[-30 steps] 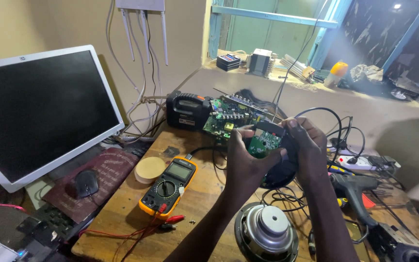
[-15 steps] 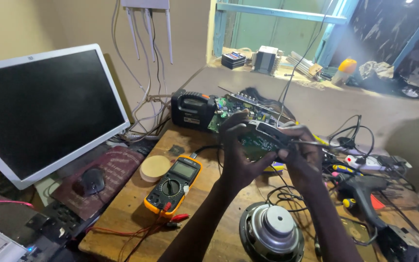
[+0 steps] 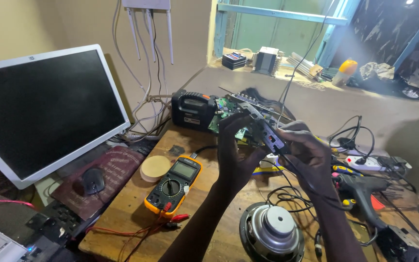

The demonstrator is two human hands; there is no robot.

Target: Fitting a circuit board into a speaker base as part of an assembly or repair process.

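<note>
A: Nearest the viewer, what lies on the surface?

B: A loose speaker with its cone facing up, and to its left a yellow multimeter with red leads trailing toward the edge. A round wooden disc sits just beside the meter; a mouse rests on a dark red pad farther left.

A: And the hands?

B: Both are raised above the surface, between speaker and wall. The left hand is closed around the left end of a circuit board; the right hand grips its right end, fingers curled over a dark housing. The board's long axis runs upper left to lower right, tilted, spanning the two hands. The right hand looks nearer the viewer.

A: Behind them?

B: A black boxy unit against the wall, more green boards beside it, a blank monitor at left, and a cluttered ledge farthest back.
</note>
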